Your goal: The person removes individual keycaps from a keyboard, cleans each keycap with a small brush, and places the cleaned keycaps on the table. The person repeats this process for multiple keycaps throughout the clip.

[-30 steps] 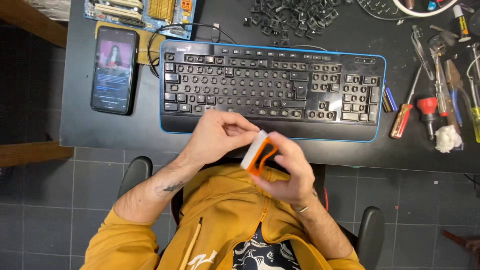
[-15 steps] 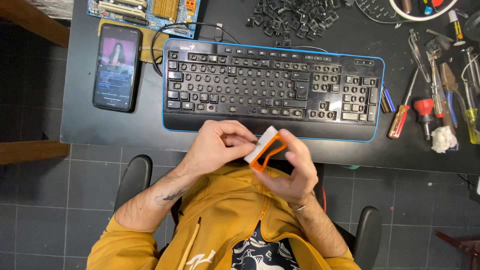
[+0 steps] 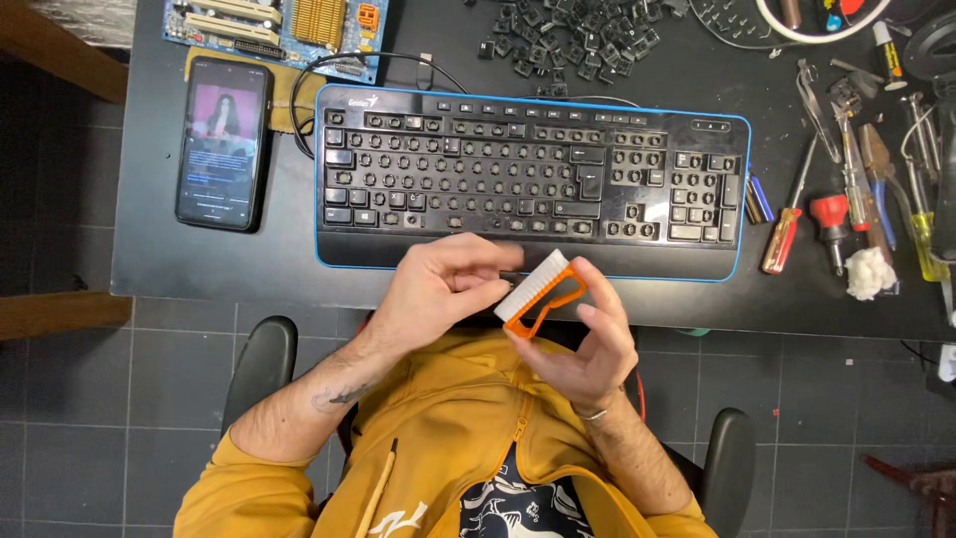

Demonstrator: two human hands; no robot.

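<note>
Head camera looks straight down on both hands meeting at the near edge of a black desk point(image 3: 199, 269). A small orange plastic brush with white bristles point(image 3: 540, 295) sits between them: the right hand point(image 3: 583, 344) cradles its orange loop handle from below, fingers curled up around it, while the left hand point(image 3: 443, 289) closes thumb and fingertips on the white bristle end. The brush is tilted, bristle side up and to the left, held in the air just in front of a black keyboard with a blue rim point(image 3: 533, 179), many of whose keycaps are off. A heap of loose black keycaps point(image 3: 578, 40) lies beyond it. Left of the keyboard rests a lit black smartphone point(image 3: 223, 142), with a blue circuit board point(image 3: 279, 30) above. Screwdrivers and pliers point(image 3: 846, 179) lie to the right, beside a white cotton wad point(image 3: 868, 274).
</note>
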